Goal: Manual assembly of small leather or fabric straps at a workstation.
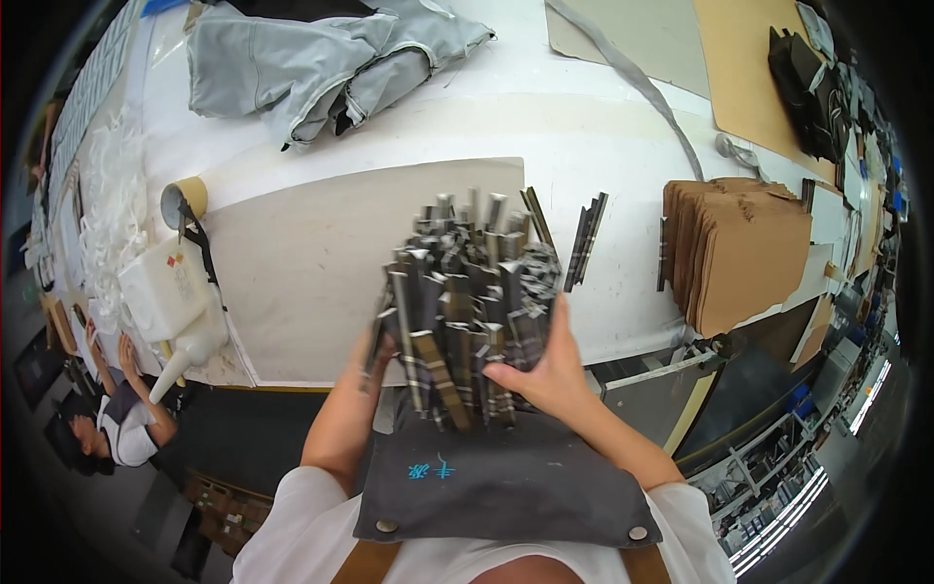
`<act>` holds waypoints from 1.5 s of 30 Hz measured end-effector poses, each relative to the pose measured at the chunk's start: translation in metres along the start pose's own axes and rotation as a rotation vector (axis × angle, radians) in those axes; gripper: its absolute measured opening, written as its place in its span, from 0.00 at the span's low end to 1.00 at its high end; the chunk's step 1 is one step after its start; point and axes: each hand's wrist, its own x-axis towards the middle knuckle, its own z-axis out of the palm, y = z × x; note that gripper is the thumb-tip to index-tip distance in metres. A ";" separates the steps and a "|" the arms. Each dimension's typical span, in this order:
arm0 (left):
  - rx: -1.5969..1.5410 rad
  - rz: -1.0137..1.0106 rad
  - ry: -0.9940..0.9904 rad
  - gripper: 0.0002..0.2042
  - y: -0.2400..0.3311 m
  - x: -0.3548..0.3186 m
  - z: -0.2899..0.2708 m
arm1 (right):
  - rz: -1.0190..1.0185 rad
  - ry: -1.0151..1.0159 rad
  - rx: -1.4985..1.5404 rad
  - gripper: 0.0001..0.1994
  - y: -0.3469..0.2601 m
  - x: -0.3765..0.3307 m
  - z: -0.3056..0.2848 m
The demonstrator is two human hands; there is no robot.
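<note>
A thick bundle of narrow strips (452,307), dark grey and brown with pale ends, stands roughly upright before my chest, slightly blurred. My left hand (382,343) is at its left side, with most of the fingers hidden behind the strips. My right hand (547,365) grips the right side, its thumb pressed across the front. Just right of the bundle, a few loose dark strips (587,241) lie on the white table (623,316). What material the strips are made of I cannot tell.
Stacked brown boards (749,258) sit at the right. On the left are a tape roll (185,202), a white jug (165,287) and a nozzle bottle (199,341). Grey fabric (292,63) lies at the back, a grey board (311,263) in front. Another person (131,423) is far left.
</note>
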 end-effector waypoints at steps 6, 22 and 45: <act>0.490 -0.036 0.229 0.31 0.133 -0.017 0.063 | 0.047 -0.085 0.293 0.55 0.067 0.071 0.091; 1.708 0.622 0.520 0.27 0.157 -0.006 -0.026 | 0.265 0.068 0.208 0.34 0.070 0.056 0.063; 1.693 0.425 0.900 0.21 0.153 -0.028 -0.013 | 0.022 0.503 -0.644 0.36 0.103 0.124 0.003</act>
